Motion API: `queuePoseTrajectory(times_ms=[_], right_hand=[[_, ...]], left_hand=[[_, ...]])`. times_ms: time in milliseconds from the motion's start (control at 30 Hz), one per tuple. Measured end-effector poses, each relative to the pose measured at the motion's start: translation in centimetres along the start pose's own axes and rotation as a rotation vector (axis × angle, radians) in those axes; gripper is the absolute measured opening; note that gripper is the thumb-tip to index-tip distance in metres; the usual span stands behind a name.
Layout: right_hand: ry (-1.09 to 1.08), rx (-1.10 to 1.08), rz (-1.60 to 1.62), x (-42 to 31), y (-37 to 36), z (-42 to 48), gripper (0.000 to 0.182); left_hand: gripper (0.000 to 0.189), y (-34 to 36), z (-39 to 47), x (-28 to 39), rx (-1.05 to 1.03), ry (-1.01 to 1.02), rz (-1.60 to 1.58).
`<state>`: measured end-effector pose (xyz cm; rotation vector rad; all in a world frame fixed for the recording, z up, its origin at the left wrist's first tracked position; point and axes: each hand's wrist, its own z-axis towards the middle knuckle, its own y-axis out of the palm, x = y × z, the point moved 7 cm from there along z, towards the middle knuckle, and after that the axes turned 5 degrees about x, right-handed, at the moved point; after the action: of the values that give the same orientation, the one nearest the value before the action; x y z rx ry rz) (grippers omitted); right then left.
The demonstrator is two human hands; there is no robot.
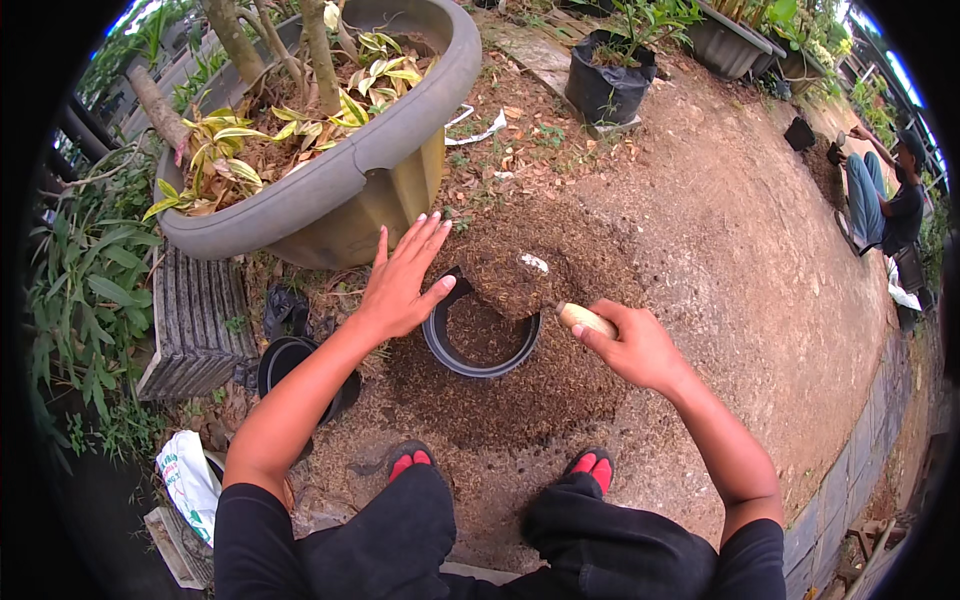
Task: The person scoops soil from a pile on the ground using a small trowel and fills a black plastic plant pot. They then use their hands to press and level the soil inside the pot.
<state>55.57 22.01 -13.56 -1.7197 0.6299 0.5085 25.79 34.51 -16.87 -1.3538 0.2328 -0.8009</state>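
Note:
My right hand (637, 341) grips the pale wooden handle (587, 320) of a hand trowel. Its blade, heaped with brown soil mix (506, 281), is over the far right side of a round black plastic pot (480, 367); the load hides most of the blade. Dark soil (484, 337) shows inside the pot, which stands amid a spread of loose soil (517, 412). Holding nothing, my left hand (405, 281) is spread at the pot's upper left, its thumb by the rim; whether it touches, I cannot tell. A white fleck (535, 262) lies beside the trowel's load.
A large grey planter (345, 187) with a shrub stands at the upper left. Left of me are stacked ribbed slabs (199, 322), black pots (289, 364) and a white sack (187, 480). A black grow bag (607, 82) is ahead; a person (885, 195) sits far right.

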Motion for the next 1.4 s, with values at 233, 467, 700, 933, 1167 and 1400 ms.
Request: queuePoseTrajectory(times_ms=[233,467,700,933,1167,1400], right_hand=[[-0.433,0.416,-0.447,-1.7,1.4,-1.1,0.044],[-0.189,0.482,-0.352,2.6,-0.8,1.6,0.042],[-0.077,0.369,-0.5,13.2,3.1,3.0,0.043],[0.142,0.123,-0.191,18.6,9.9,0.4,0.045],[0.537,-0.163,0.392,18.7,12.4,-0.8,0.047],[0.575,-0.133,0.431,19.4,10.7,-0.3,0.05]], left_hand=[[0.078,1.0,-1.0,-2.1,-0.012,-0.15,-0.144],[0.078,4.5,-2.5,-1.7,-0.159,-0.234,-0.186],[0.078,6.4,-2.9,-0.9,-0.21,-0.262,-0.225],[0.079,6.7,-2.6,-1.0,-0.201,-0.254,-0.248],[0.079,6.6,-2.2,-0.8,-0.237,-0.268,-0.241],[0.078,6.5,-2.2,-0.9,-0.295,-0.29,-0.277]])
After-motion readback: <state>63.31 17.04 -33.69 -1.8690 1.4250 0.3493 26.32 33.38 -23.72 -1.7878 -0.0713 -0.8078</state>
